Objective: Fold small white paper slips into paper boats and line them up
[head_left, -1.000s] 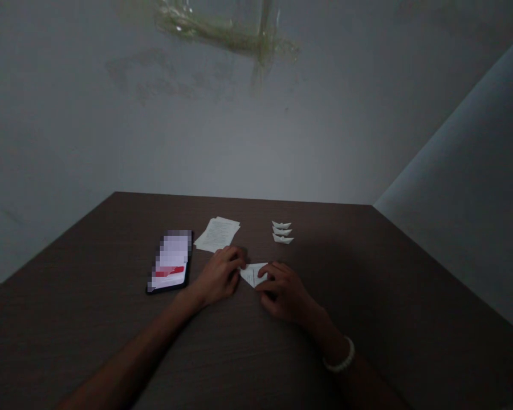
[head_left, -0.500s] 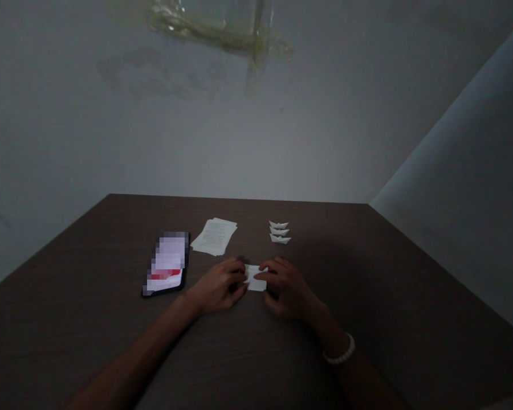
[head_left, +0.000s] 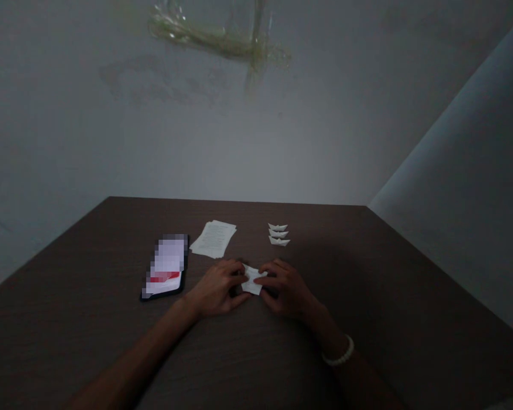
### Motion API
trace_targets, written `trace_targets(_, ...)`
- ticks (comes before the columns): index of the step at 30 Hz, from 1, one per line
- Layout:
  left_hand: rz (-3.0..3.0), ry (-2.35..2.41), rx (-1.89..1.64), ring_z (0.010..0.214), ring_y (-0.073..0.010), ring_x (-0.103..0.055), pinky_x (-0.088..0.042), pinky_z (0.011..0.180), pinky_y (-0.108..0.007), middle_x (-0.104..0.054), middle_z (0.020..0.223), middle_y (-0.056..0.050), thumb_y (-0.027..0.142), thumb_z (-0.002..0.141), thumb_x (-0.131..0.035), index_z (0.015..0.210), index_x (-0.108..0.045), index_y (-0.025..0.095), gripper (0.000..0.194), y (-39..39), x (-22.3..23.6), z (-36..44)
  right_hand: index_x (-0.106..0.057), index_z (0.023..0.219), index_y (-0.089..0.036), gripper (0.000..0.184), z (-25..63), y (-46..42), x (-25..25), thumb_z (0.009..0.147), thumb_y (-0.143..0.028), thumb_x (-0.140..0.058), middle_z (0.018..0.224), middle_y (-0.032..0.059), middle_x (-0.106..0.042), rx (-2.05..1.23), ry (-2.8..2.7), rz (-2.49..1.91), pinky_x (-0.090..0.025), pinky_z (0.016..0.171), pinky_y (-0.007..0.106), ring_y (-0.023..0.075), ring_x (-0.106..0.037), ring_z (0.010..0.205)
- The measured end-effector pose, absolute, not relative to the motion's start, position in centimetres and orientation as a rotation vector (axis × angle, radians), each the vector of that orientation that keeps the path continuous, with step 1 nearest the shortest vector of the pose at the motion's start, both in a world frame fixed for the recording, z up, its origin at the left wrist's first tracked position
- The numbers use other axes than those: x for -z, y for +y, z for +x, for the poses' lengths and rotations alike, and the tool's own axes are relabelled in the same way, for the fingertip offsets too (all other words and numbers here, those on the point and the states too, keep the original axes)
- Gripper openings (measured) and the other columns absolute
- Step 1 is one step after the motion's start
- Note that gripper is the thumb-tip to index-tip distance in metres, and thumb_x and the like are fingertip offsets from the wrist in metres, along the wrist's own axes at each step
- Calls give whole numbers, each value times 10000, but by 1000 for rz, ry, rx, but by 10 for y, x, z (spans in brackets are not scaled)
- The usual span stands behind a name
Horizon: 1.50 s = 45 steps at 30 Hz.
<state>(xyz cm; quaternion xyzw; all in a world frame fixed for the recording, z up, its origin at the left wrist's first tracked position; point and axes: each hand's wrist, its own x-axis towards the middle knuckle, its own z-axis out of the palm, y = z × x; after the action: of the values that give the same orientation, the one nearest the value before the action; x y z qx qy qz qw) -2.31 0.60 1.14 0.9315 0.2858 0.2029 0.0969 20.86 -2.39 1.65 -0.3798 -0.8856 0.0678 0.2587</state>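
A small white piece of paper lies on the table between my hands, slightly turned. My left hand grips its left side, with the thumb at the near edge and the fingers on top. On the right side, my right hand has its fingers curled over the paper and its thumb close to the near edge. Fingers cover both ends of the sheet, so its folds are only partly visible. Beyond the right hand sit three small folded paper boats in a short column.
A stack of printed paper sheets lies beyond my left hand. Left of it rests a phone with a lit, blurred screen. The dark wooden table meets a stained wall at its far edge.
The paper has turned a little clockwise between my fingers and shifted slightly left. Both hands stay nearly in place, my left thumb reaching further along the near edge.
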Motion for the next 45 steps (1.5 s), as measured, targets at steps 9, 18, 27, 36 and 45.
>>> trace_targets(9, 2766, 818, -608, 926, -235, -560, -480, 820, -376, -594, 944, -87, 338, 891, -584, 965, -702, 176, 213, 5, -13, -21, -712, 909, -234, 190, 208, -23, -16, 796, -106, -629, 1047, 52, -635, -183, -2382, -998, -456, 829, 352, 207, -524, 953)
trace_targets(18, 2702, 731, -614, 911, -217, -577, -496, 795, -337, -600, 960, -87, 253, 896, -543, 938, -706, 178, 184, 2, -16, -18, -685, 884, -208, 133, 210, -19, -12, 840, -112, -605, 954, 47, -641, -206, -2390, -1073, -452, 824, 337, 193, -529, 913)
trace_targets(27, 2631, 710, -703, 907, -200, -578, -486, 800, -308, -619, 917, -79, 115, 877, -500, 871, -696, 163, 202, 3, -8, -12, -675, 903, -203, 147, 217, -15, -12, 822, -95, -618, 980, 43, -640, -247, -2343, -1121, -450, 844, 333, 185, -538, 917)
trace_targets(36, 2702, 766, -637, 876, -202, -555, -476, 760, -317, -571, 926, -76, 205, 907, -502, 885, -695, 183, 196, -8, -14, -6, -694, 883, -212, 100, 219, -12, -9, 847, -144, -630, 1000, 46, -633, -287, -2323, -1108, -451, 841, 340, 183, -542, 932)
trace_targets(45, 2668, 771, -634, 862, -198, -577, -485, 789, -314, -616, 882, -70, 158, 887, -479, 838, -679, 165, 206, -11, -13, -2, -650, 838, -188, 21, 220, -9, -5, 850, -180, -635, 985, 42, -623, -324, -2278, -1135, -440, 848, 337, 177, -545, 914)
